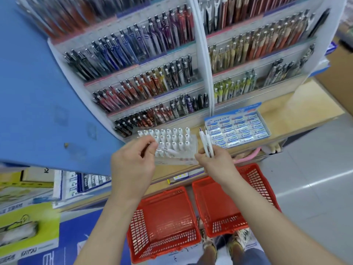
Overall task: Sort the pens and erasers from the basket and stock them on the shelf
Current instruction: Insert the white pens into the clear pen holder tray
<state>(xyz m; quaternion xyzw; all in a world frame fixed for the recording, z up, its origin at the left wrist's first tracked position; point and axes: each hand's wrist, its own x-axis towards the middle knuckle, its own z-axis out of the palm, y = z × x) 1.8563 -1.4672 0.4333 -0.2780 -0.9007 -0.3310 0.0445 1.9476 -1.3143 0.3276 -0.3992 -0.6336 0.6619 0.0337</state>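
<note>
- White pens (206, 142), a small bunch, stick up out of the right hand (215, 163), which grips their lower ends.
- And the other hand?
- The left hand (133, 165) pinches a single pen (169, 150) between thumb and fingers. It lies nearly flat, its length running left to right, over the front rows of a clear tray (193, 145).
- Where is the tray from the hands?
- Just ahead, between them, on the shelf ledge. The left hand is nearer and overlaps its near corner. White pens stand in it in rows, tops up. To join them, I judge the flat pen must be turned upright.
- And the erasers?
- They lie packed in rows, erasers (238, 131) in an open blue box (229, 116) just right of the tray, beyond the right hand. It looks full.
- The baskets?
- Both are red and on the floor under the arms. The left basket (162, 222) looks empty. So does the right basket (225, 207), though the right arm hides part of it. Sorting seems nearly finished.
</note>
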